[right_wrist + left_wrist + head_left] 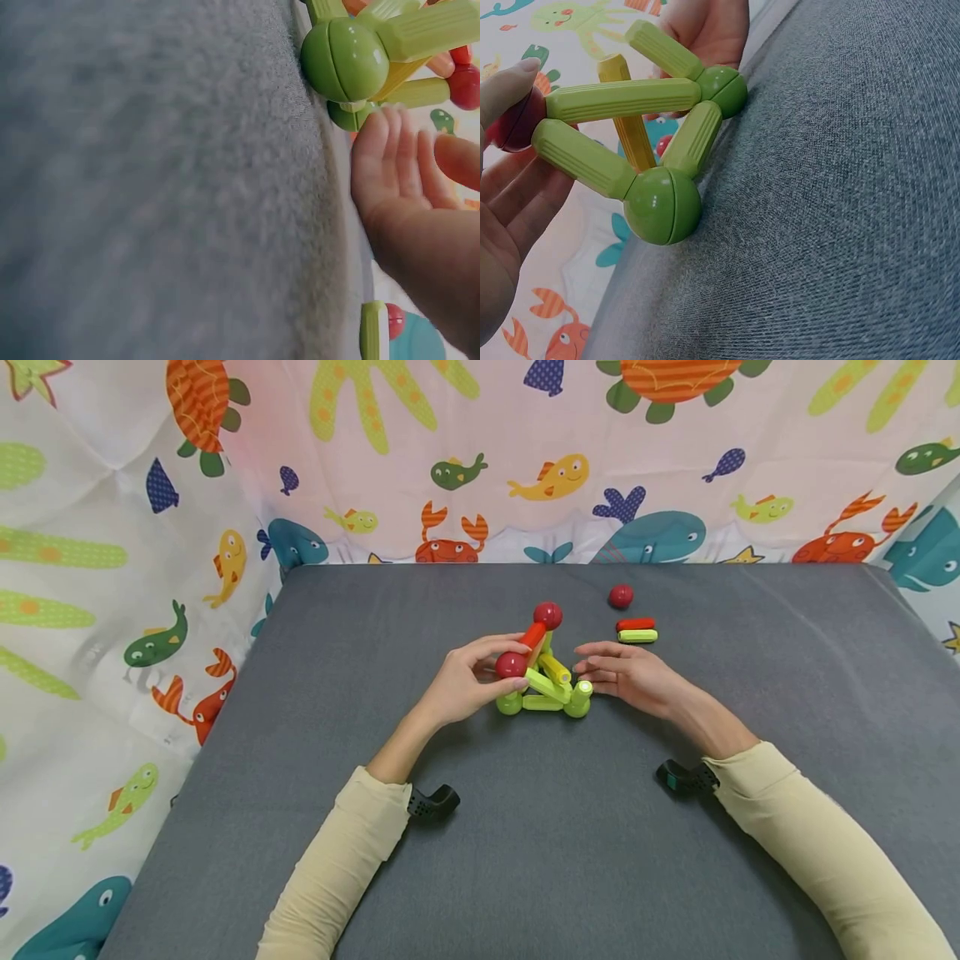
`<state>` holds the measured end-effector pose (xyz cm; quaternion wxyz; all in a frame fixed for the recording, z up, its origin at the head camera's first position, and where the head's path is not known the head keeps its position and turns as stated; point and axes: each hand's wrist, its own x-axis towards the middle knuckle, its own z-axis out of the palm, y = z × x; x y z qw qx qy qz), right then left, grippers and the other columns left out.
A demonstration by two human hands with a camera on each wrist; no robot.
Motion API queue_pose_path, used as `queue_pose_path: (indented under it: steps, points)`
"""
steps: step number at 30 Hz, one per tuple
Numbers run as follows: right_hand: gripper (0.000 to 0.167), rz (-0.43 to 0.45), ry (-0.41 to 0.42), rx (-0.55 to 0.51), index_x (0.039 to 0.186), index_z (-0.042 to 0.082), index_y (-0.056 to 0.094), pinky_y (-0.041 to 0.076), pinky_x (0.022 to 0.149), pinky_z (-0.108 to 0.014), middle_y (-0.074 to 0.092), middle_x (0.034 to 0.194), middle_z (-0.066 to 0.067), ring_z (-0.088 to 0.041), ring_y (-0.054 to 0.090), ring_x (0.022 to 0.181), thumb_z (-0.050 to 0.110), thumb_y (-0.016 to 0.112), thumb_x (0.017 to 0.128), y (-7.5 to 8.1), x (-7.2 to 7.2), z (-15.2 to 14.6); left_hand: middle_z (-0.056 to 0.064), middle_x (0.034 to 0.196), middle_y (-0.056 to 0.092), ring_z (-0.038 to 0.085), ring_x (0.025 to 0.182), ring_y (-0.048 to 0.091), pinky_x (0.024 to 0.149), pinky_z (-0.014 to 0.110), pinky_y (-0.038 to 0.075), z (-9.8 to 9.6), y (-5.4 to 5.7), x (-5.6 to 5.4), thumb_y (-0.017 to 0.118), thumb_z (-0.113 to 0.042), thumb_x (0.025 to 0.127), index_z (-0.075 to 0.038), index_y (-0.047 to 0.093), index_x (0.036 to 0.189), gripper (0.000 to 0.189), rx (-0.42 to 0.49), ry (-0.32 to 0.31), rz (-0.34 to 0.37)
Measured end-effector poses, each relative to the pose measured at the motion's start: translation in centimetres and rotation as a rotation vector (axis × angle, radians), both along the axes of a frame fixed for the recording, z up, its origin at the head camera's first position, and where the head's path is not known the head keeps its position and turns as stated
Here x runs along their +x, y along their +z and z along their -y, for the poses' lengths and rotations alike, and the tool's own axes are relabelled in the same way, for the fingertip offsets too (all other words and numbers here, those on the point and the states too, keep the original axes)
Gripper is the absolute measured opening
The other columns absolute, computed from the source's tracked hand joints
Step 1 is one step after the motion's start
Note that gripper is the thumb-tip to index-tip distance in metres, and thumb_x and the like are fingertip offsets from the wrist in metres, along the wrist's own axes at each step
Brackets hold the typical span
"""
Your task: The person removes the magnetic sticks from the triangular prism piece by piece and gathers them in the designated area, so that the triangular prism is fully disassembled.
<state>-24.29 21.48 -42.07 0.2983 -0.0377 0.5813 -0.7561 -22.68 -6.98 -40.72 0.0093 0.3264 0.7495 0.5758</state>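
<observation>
a person's left hand (468, 678) pinches a glossy red plastic ball (512, 665), thumb and fingers closed around it, at the near upper corner of a toy frame of plastic rods and balls (542, 702), which is set at a grey cloth-covered table (532, 860). the right hand (633, 681) is beside the frame's other side, fingers extended and slightly bent, gripping nothing; whether the fingertips touch the frame cannot be told. those left fingers stand in the way of part of the frame's left side. beyond the right hand lie a loose red ball (621, 596), one short red rod (636, 624) and one light-green rod (637, 636), the two rods side by side. a white and pink curtain printed with sea animals (510, 435) hangs behind the table and along its left. two cream sleeves (330, 868) and two black wrist devices (433, 804) frame the scene. by count, three red balls are in view, two on the frame and one loose; the left wrist camera shows two glossy green balls (662, 206), four ridged light-green rods (622, 100) and one ridged yellow rod (632, 127) in the frame, while from overhead one red rod (533, 635) joins its two red balls.
</observation>
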Motion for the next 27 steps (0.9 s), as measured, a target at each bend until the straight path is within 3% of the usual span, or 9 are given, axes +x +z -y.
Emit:
queue_pose_path:
  steps: [8, 14, 22, 27]
  points:
    - [0.035, -0.142, 0.084, -0.101, 0.133, -0.002, 0.044, 0.046, 0.094, -0.030, 0.061, 0.116, -0.007, -0.019, 0.058, 0.108, -0.007, 0.040, 0.099, -0.7, -1.0, 0.8, 0.005, 0.134, 0.054, 0.016, 0.103, 0.060, 0.082, 0.032, 0.053, 0.0, -0.2, -0.1, 0.075, -0.005, 0.082, -0.004, 0.064, 0.119, 0.039, 0.010, -0.013, -0.010]
    - [0.037, -0.335, 0.148, -0.039, 0.130, -0.004, 0.047, 0.046, 0.094, -0.030, 0.056, 0.120, -0.009, -0.019, 0.054, 0.111, -0.013, 0.046, 0.094, -0.8, -1.2, 1.4, 0.005, 0.134, 0.054, 0.016, 0.103, 0.060, 0.082, 0.032, 0.053, 0.1, -0.1, -0.1, 0.074, -0.005, 0.083, -0.003, 0.064, 0.119, 0.038, 0.020, -0.020, -0.005]
    - [0.034, -0.519, 0.129, 0.093, 0.124, -0.004, 0.053, 0.046, 0.094, -0.030, 0.057, 0.121, -0.010, -0.019, 0.051, 0.118, -0.011, 0.056, 0.091, -0.9, -1.4, 1.9, 0.005, 0.133, 0.054, 0.016, 0.102, 0.061, 0.082, 0.032, 0.053, 0.1, -0.1, -0.1, 0.074, -0.004, 0.083, -0.003, 0.064, 0.119, 0.038, 0.024, -0.024, -0.007]
    - [0.034, -0.625, 0.141, 0.118, 0.122, -0.012, 0.050, 0.046, 0.095, -0.033, 0.058, 0.119, -0.012, -0.022, 0.055, 0.114, -0.017, 0.054, 0.088, -0.8, -1.4, 2.2, 0.004, 0.133, 0.054, 0.016, 0.102, 0.061, 0.082, 0.032, 0.053, 0.1, -0.1, -0.2, 0.074, -0.005, 0.083, -0.004, 0.064, 0.119, 0.038, 0.015, -0.015, -0.011]
